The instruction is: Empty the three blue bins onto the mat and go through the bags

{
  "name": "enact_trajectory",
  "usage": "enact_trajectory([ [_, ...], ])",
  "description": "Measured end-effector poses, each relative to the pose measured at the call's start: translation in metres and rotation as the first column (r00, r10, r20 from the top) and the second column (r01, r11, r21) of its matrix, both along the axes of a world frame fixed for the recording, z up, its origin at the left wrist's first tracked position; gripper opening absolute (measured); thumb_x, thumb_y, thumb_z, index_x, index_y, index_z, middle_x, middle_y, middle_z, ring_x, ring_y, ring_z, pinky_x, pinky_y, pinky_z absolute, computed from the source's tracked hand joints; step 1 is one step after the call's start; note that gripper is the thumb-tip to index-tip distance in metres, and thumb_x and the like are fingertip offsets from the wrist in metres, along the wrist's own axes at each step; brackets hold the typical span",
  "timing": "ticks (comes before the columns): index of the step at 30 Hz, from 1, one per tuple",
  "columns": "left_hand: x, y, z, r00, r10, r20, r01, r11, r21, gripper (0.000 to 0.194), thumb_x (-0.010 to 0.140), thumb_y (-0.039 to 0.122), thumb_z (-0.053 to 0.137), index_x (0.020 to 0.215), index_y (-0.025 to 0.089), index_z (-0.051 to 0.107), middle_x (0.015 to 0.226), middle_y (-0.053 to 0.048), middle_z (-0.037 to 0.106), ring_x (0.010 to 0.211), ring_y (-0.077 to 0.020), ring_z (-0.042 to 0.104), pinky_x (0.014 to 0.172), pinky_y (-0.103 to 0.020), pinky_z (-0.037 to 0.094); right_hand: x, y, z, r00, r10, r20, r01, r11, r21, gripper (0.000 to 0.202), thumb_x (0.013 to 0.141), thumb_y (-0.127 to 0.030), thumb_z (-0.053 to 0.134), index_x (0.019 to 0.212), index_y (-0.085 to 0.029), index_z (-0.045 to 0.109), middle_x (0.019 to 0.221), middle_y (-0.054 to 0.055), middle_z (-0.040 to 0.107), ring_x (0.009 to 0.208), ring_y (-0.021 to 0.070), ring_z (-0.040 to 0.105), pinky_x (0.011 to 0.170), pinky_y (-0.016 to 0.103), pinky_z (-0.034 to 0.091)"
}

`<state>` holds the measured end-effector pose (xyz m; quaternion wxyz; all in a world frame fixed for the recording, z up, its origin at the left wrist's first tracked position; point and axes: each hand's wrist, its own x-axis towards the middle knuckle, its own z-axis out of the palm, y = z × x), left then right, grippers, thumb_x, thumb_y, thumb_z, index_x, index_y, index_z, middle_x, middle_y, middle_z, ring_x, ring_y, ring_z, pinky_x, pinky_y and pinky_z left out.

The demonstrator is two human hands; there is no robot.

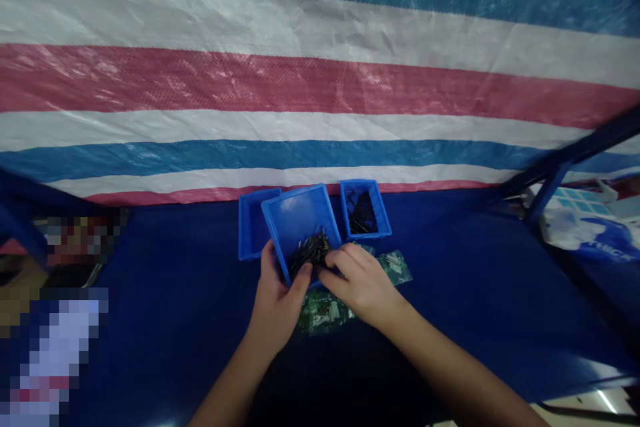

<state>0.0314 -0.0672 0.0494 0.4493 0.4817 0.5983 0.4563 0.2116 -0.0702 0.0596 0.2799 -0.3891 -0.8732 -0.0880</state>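
While a striped plastic sheet (320,80) hangs behind the tilted bin (295,213), perhaps as a screen, a dark blue tabletop (175,307) spreads to both sides of it. The tilted bin, itself blue, has its open top slanted toward the near side, likely for easy view and reach; whether its base touches the tabletop, I cannot tell. Just left of the tilted bin and partly hidden by it is the left bin (251,227); just right of it stands the right bin (382,217), with dark parts (361,213) inside. At the tilted bin's left and near walls, the left hand (283,297) grips it, thumb over the near rim, seemingly to keep the slant steady. At its near right corner, the right hand (363,283) holds its fingers bent and close together at the contents; whether they pinch anything, I cannot tell. Nearer than the tilted bin lies the front bag (323,315); to its right, past the right hand, lies the side bag (396,268). Smallest are the slender dark pieces (313,249), heaped inside the tilted bin's near end, probably because its slope gathers them there.
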Motion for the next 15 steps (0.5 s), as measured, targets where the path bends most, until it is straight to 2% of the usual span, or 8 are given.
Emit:
enact_trajectory([
  [3,-0.002,0.008,-0.005,0.978,0.030,-0.206,-0.029,1.000,0.009,0.056,0.087,0.042,0.053,0.138,0.021,0.044,0.124,-0.010,0.063,0.104,-0.0174,0.066,0.093,-0.036,0.057,0.004,0.003,-0.005,0.995,-0.047,-0.086,0.035,0.989,-0.143,0.005,0.089,-0.021,0.059,0.088,-0.017,0.056,0.093,0.004,0.052,0.088,0.0105,0.044,0.073,0.022,0.038],
  [4,-0.004,0.009,-0.008,0.966,0.040,-0.255,-0.036,0.999,0.022,0.055,0.088,0.040,0.050,0.140,0.021,0.043,0.124,-0.011,0.063,0.104,-0.0181,0.066,0.092,-0.037,0.058,0.006,0.004,-0.007,0.987,-0.078,-0.140,0.042,0.969,-0.242,0.015,0.087,-0.027,0.063,0.088,-0.016,0.053,0.097,0.004,0.051,0.090,0.0103,0.046,0.074,0.021,0.042],
  [6,-0.007,0.010,-0.013,0.940,0.056,-0.336,-0.044,0.998,0.045,0.058,0.089,0.037,0.047,0.144,0.022,0.039,0.124,-0.012,0.063,0.104,-0.0194,0.066,0.091,-0.038,0.058,0.009,0.006,-0.008,0.949,-0.159,-0.272,0.005,0.871,-0.491,0.035,0.080,-0.037,0.071,0.093,-0.016,0.047,0.105,0.006,0.051,0.092,0.0099,0.052,0.077,0.021,0.050],
  [8,-0.008,0.008,-0.018,0.913,0.068,-0.402,-0.032,0.995,0.095,0.061,0.089,0.035,0.048,0.147,0.021,0.034,0.128,-0.013,0.060,0.111,-0.0209,0.065,0.098,-0.041,0.057,0.010,0.010,-0.008,0.880,-0.260,-0.397,-0.105,0.709,-0.697,0.038,0.080,-0.032,0.068,0.105,-0.016,0.044,0.108,0.007,0.054,0.093,0.0091,0.057,0.080,0.021,0.054],
  [9,-0.009,0.007,-0.021,0.899,0.069,-0.433,-0.012,0.991,0.134,0.063,0.089,0.034,0.048,0.148,0.021,0.032,0.132,-0.014,0.058,0.117,-0.0218,0.063,0.102,-0.042,0.056,0.009,0.012,-0.008,0.851,-0.290,-0.437,-0.163,0.646,-0.746,0.036,0.082,-0.025,0.062,0.112,-0.017,0.043,0.108,0.006,0.056,0.092,0.0086,0.059,0.082,0.021,0.055],
  [11,-0.008,0.005,-0.027,0.861,0.070,-0.503,0.053,0.973,0.226,0.065,0.088,0.029,0.048,0.149,0.020,0.029,0.141,-0.015,0.051,0.128,-0.0230,0.056,0.109,-0.043,0.053,0.006,0.016,-0.010,0.822,-0.305,-0.481,-0.254,0.559,-0.789,0.043,0.084,-0.012,0.048,0.126,-0.017,0.041,0.108,0.007,0.061,0.095,0.0086,0.062,0.086,0.021,0.056],
  [13,-0.007,0.004,-0.034,0.810,0.081,-0.581,0.129,0.941,0.312,0.069,0.084,0.020,0.050,0.149,0.019,0.029,0.143,-0.016,0.047,0.131,-0.0237,0.054,0.111,-0.043,0.052,0.004,0.022,-0.016,0.830,-0.290,-0.477,-0.285,0.515,-0.808,0.048,0.082,-0.007,0.042,0.129,-0.016,0.045,0.106,0.007,0.065,0.096,0.0103,0.063,0.088,0.023,0.056],
  [15,-0.007,0.003,-0.041,0.755,0.108,-0.647,0.200,0.902,0.383,0.075,0.078,0.012,0.050,0.149,0.017,0.028,0.138,-0.017,0.050,0.127,-0.0236,0.056,0.107,-0.043,0.054,0.004,0.027,-0.024,0.847,-0.287,-0.448,-0.266,0.501,-0.823,0.043,0.081,-0.006,0.042,0.122,-0.015,0.055,0.102,0.007,0.068,0.097,0.0133,0.064,0.091,0.027,0.057],
])
